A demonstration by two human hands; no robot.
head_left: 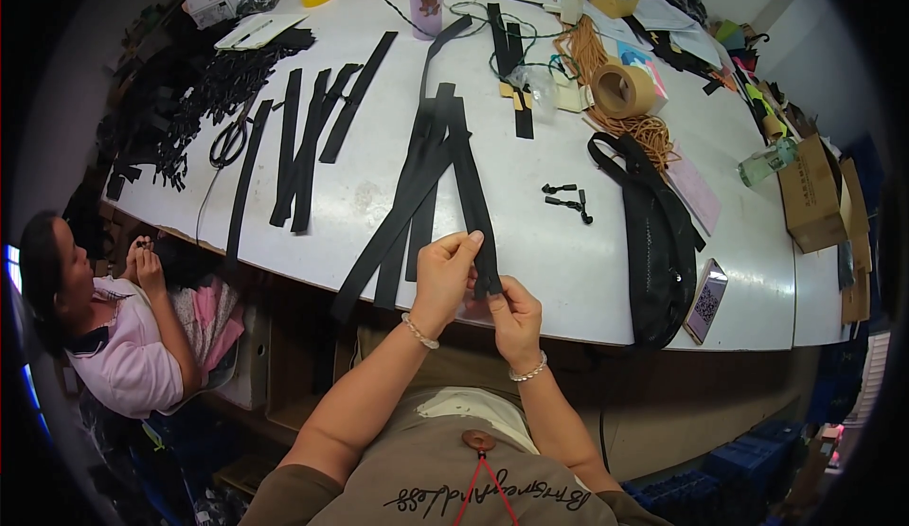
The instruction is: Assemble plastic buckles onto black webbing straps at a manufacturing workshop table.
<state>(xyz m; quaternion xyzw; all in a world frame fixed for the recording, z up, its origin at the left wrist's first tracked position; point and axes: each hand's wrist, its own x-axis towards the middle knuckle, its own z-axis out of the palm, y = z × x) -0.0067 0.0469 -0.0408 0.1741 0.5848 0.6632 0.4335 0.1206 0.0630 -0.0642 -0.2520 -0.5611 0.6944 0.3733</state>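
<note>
In front of me at the table's near edge, my left hand [445, 275] and my right hand [516, 320] both grip one long black zipper strip [472, 180]. The left thumb and fingers pinch its side, while the right ones close on its near end. From there it runs away from me over the tabletop. Several more black strips [398, 209] lie crossed just left of it, some reaching past the edge. A few small black zipper pulls [568, 199] rest to the right of my hands. Whatever sits between my fingertips is partly hidden.
Farther left lie more strips [308, 147], scissors [228, 142] and a heap of small black pieces [222, 76]. A black bag [658, 261], phone [705, 301], brown tape roll [623, 89] and carton [812, 195] stand right. A purple bottle [425, 0] is at the back. Another person [133, 337] sits left.
</note>
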